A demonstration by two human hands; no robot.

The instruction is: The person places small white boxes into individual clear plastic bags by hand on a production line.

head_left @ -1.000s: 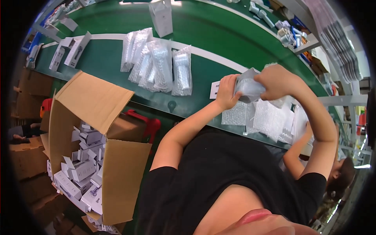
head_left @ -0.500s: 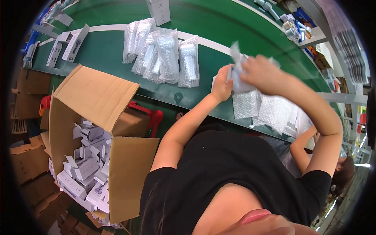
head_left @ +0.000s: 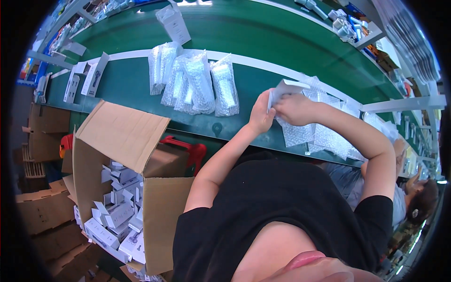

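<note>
My left hand [head_left: 261,113] is closed round the left side of a small white box [head_left: 284,87] above the bench's near edge. Against the same box, my right hand [head_left: 297,109] has its fingers curled in, and they hide much of it. Flat bubble-wrap bags [head_left: 297,135] lie beneath and to the right of my hands. Left of them on the green bench lie several bubble-wrapped items, light-coloured inside; the nearest is a single wrapped item [head_left: 224,89], beside an overlapping pile [head_left: 199,83].
A large open carton [head_left: 120,134] full of white boxes [head_left: 115,218] stands at the left, near a red stool [head_left: 190,152]. One white box [head_left: 174,24] stands farther back; opened boxes [head_left: 94,75] stand at far left. Another person [head_left: 420,202] sits at right.
My right hand has come down onto the white box, and the clear wrap it held above is out of sight. The box's white flap now shows. The whole view has shifted slightly.
</note>
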